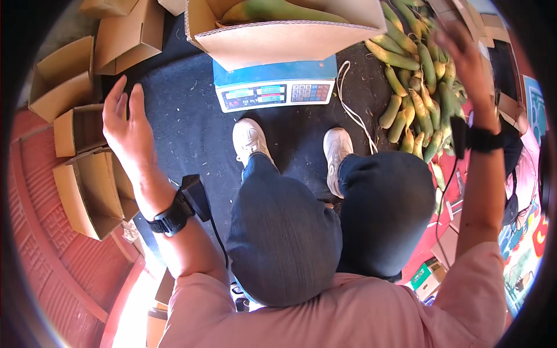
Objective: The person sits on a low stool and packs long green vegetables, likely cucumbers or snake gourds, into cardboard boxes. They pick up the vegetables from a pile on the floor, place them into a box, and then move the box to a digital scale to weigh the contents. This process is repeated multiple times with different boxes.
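My left hand (pixel 129 126) is raised with its fingers apart and nothing in it, near the open boxes on the left. At the upper right, my right hand (pixel 463 54) is raised beside the pile of green radishes (pixel 424 100); it is blurred, its fingers look spread, and nothing shows in it. In front of me a digital scale (pixel 275 89) with a blue top stands on the dark floor. An open cardboard box (pixel 287 41) rests on it, with large green radishes (pixel 283 11) inside. A white cord (pixel 350 111) lies right of the scale.
Several open cardboard boxes (pixel 65 185) stand along the left side, more at the upper left (pixel 128 37). My shoes (pixel 250 137) are just below the scale. Another person in a pink sleeve (pixel 524 163) is at the far right. A green and white box (pixel 424 278) lies at the lower right.
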